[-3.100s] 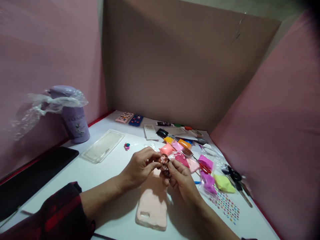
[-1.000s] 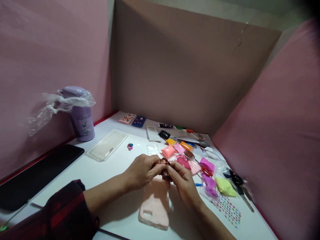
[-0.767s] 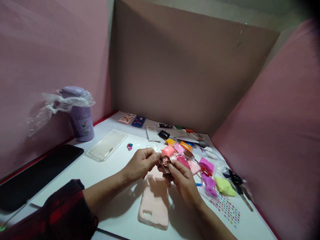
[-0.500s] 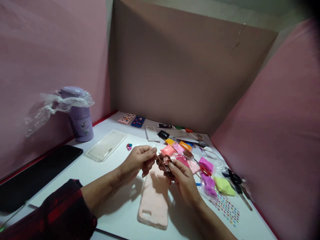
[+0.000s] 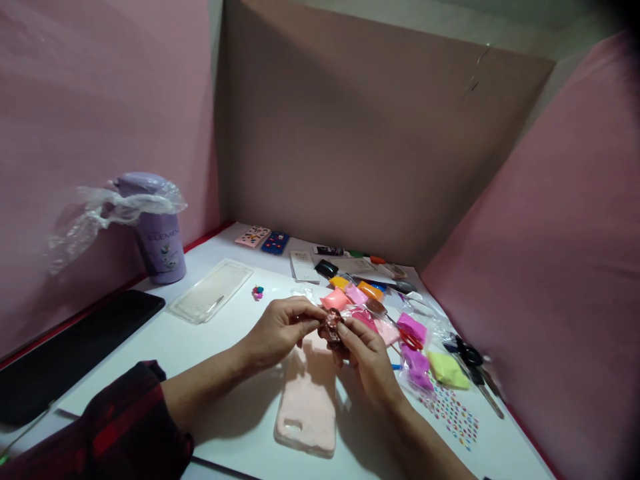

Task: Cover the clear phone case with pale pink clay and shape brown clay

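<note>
A small lump of brown clay (image 5: 331, 328) with pinkish patches is held up between both hands, above the top end of a pale pink phone case (image 5: 307, 407). My right hand (image 5: 367, 353) grips it from the right, thumb pressed on its front. From the left, my left hand (image 5: 285, 330) pinches its edge between thumb and fingers. The phone case lies on the white table (image 5: 235, 413), its camera cutout at the near end. Fingers cover part of the lump.
Clay packets, including a yellow one (image 5: 449, 371), lie at the right with red-handled scissors (image 5: 411, 339) and gem stickers (image 5: 455, 417). A clear case (image 5: 213, 291), a small multicoloured clay piece (image 5: 257, 292), a black phone-like slab (image 5: 75, 347) and a purple tumbler (image 5: 163, 243) stand or lie leftward.
My left hand has moved in closer to the clay, its fingers now against the lump's edge; a strand was stretched toward it before. My right hand stays about where it was.
</note>
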A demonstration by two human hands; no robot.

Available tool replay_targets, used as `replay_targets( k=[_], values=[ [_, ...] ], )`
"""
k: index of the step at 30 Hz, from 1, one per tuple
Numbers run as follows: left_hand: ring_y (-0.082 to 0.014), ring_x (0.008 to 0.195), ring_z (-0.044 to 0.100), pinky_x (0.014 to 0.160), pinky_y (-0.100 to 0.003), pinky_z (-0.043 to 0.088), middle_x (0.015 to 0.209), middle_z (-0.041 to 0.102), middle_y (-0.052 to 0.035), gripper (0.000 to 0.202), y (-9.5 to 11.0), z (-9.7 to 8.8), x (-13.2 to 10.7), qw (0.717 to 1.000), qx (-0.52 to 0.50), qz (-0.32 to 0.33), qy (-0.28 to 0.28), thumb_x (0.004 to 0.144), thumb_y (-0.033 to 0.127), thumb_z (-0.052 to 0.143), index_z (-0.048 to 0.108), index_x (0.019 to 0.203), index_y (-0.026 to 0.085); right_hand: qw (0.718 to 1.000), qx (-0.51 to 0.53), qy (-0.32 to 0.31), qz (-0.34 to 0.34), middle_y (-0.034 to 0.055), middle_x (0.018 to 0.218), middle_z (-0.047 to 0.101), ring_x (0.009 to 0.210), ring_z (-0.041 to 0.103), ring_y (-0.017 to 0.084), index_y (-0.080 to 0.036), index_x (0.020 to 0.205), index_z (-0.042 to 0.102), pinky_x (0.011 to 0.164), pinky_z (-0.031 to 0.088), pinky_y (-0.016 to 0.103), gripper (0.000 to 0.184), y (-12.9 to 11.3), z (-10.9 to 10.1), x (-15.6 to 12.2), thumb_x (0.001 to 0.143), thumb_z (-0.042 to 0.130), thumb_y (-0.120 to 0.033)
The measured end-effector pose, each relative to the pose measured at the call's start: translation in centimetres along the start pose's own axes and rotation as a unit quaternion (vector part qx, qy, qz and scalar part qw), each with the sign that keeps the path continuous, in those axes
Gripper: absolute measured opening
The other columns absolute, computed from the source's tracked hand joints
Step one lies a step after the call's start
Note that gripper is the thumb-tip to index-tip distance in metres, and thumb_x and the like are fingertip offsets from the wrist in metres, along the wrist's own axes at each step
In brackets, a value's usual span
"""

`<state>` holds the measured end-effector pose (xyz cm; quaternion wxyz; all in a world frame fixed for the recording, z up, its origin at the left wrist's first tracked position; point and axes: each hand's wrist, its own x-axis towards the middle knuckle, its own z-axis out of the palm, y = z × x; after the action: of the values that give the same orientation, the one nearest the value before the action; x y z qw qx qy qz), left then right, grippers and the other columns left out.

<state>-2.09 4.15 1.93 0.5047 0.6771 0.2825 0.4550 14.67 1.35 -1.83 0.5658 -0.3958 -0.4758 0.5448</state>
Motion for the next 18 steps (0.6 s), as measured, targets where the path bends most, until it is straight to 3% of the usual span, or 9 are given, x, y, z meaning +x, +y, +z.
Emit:
replay_targets(
  k=[4,10,18],
  values=[
    [-0.0153,0.076,0.064,0.074,-0.030,0.051,0.081,0.067,-0.0035,0.012,-0.09,0.28,-0.30,1.000,0.010,0.019,-0.007,0.076,0.009,0.061,0.063,0.087,0.013,1.000,-0.003,0.003,-0.006,0.0012,0.066,0.058,0.055,0.047,0.011,-0.016,0.081,0.066,0.046,0.035,0.022,0.026,-0.02,0.06,-0.01,0.077,0.068,-0.042],
    [-0.0148,0.076,0.060,0.068,-0.027,0.046,0.086,0.067,-0.0058,0.016,-0.44,-0.10,-0.37,0.980,0.177,0.095,-0.018,0.078,0.010,0.061,0.067,0.091,0.014,1.000,-0.005,-0.014,-0.012,0.0003,0.066,0.056,0.056,0.047,0.011,-0.016,0.082,0.065,0.047,0.035,0.022,0.024,0.01,0.05,-0.09,0.079,0.065,-0.040],
    [-0.0154,0.074,0.057,0.067,-0.028,0.046,0.082,0.064,-0.0053,0.011,-0.77,-0.21,-0.33,0.961,0.247,0.127,-0.016,0.081,0.013,0.057,0.064,0.088,0.015,1.000,-0.008,-0.023,-0.019,0.0009,0.067,0.055,0.054,0.045,0.010,-0.016,0.084,0.064,0.046,0.034,0.022,0.023,0.14,0.09,-0.17,0.081,0.064,-0.039]
  ],
)
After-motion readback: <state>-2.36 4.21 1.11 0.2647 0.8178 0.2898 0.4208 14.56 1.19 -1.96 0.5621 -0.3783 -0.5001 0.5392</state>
